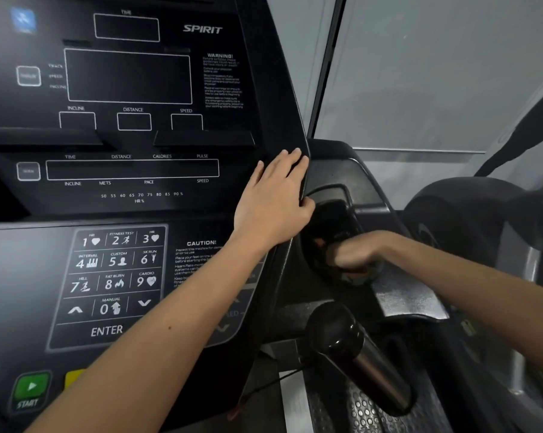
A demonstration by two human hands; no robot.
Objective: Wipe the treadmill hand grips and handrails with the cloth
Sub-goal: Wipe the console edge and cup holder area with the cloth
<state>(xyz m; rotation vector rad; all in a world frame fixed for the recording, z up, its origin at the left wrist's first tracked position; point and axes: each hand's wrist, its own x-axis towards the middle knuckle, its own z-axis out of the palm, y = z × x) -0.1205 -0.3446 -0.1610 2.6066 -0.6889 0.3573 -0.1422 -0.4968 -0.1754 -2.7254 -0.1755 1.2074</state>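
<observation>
Right hand point(354, 253) gripped the cloth point(362, 272), left hand point(273, 198) lay flat on the console point(176, 210); a slip might've hit buttons point(117, 270).

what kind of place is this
Likely a gym or fitness room: a Spirit treadmill console, its program keypad and green START button, and a hand grip below.
</observation>
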